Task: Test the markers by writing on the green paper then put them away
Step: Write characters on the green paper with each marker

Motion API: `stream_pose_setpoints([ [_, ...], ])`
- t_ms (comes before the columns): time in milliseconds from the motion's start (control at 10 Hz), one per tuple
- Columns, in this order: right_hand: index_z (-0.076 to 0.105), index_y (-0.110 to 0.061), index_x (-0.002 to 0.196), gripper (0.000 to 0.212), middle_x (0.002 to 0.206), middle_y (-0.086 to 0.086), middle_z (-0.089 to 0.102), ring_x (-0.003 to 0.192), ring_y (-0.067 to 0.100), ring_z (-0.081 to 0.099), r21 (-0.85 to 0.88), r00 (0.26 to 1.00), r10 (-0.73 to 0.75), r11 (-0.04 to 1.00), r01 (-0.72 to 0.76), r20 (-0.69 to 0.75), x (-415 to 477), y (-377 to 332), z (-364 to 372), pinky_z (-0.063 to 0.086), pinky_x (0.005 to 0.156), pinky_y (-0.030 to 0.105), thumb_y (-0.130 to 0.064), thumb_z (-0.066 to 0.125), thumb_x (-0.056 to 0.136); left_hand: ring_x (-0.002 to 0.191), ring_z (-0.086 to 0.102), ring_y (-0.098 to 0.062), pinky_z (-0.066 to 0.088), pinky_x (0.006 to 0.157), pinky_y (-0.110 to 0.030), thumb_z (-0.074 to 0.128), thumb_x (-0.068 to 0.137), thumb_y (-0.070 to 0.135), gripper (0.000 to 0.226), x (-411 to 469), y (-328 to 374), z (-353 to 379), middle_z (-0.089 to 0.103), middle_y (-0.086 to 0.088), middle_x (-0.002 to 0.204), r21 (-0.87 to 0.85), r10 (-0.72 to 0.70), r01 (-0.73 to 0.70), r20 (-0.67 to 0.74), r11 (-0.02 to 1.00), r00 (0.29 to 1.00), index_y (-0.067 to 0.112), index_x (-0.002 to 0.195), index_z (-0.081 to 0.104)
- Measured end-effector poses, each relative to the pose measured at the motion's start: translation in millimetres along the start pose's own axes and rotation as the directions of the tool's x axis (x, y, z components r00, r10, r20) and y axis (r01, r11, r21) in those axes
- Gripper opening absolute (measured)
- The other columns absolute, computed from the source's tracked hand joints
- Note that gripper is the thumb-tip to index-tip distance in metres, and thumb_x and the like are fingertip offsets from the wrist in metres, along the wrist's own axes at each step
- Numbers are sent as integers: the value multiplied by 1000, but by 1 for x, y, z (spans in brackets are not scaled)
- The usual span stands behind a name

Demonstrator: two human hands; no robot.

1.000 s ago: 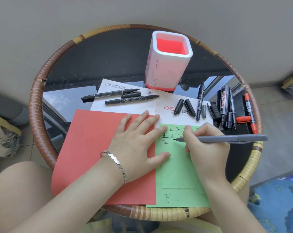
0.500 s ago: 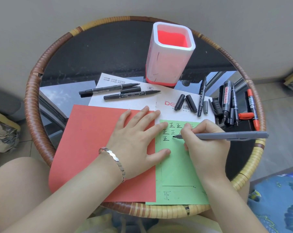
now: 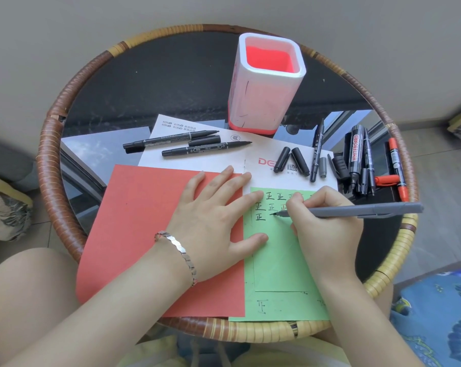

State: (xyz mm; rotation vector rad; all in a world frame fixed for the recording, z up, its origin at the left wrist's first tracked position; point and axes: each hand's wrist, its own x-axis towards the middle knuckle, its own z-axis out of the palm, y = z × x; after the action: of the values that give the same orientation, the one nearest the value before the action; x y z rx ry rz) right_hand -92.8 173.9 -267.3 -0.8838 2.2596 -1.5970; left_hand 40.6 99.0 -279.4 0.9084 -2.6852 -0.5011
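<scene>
While its fingers [image 3: 300, 205] pinch the barrel of a grey marker [image 3: 356, 211], the right hand [image 3: 327, 223] rests on the green paper [image 3: 277, 263], the marker tip touching the sheet beside rows of written characters. Left hand [image 3: 216, 221]: flat, fingers spread, gripping nothing, lying across the seam where a red sheet [image 3: 144, 229] meets the green paper's left edge; a silver bracelet [image 3: 180, 250] sits at the wrist. Beyond the green paper: white printed sheet [image 3: 224, 157] bearing two uncapped black markers [image 3: 195, 145] and loose caps [image 3: 291, 161]. Right of that: a cluster of markers [image 3: 361, 160], one labelled whiteboard, plus a red marker [image 3: 397, 168]. Farther back: white pen holder [image 3: 266, 86] with red interior, upright. All on a round table with a woven rim [image 3: 49, 165].
</scene>
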Motion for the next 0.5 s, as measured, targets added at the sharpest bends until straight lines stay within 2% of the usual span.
stream_pose_setpoints([
  [200, 45, 3, 53, 31, 52, 27, 52, 48, 22, 44, -11, 1000, -3, 1000, 3, 13, 0, 0, 0, 35, 51, 24, -7, 65, 74, 131, 36, -20, 13, 104, -41, 38, 73, 62, 60, 0, 0, -1, 49, 2, 136, -3, 0, 0, -1, 1000, 1000, 31, 120, 55],
  [300, 43, 3, 53, 31, 50, 26, 49, 50, 37, 47, -23, 1000, -9, 1000, 9, 1, 0, 1, 0, 35, 50, 27, -8, 64, 72, 131, 37, -20, 13, 104, -41, 38, 73, 62, 60, 0, 0, -1, 49, 2, 136, -3, 2, -2, -3, 1000, 1000, 30, 120, 55],
  [400, 44, 4, 52, 30, 51, 28, 49, 50, 38, 46, -23, 1000, -11, 1000, 11, -8, 1, 1, 0, 34, 49, 27, -5, 65, 72, 131, 37, -20, 13, 104, -41, 38, 72, 62, 59, 1, 0, -1, 49, 2, 136, -1, 0, 0, -2, 1000, 1000, 31, 120, 55],
  [500, 43, 5, 53, 31, 52, 29, 49, 48, 21, 41, -20, 1000, -10, 1000, 10, 9, 0, -1, 0, 33, 49, 23, -4, 64, 73, 132, 35, -19, 12, 104, -40, 38, 72, 62, 59, 0, 0, -1, 49, 2, 136, -6, -2, 2, 0, 1000, 1000, 31, 120, 55],
])
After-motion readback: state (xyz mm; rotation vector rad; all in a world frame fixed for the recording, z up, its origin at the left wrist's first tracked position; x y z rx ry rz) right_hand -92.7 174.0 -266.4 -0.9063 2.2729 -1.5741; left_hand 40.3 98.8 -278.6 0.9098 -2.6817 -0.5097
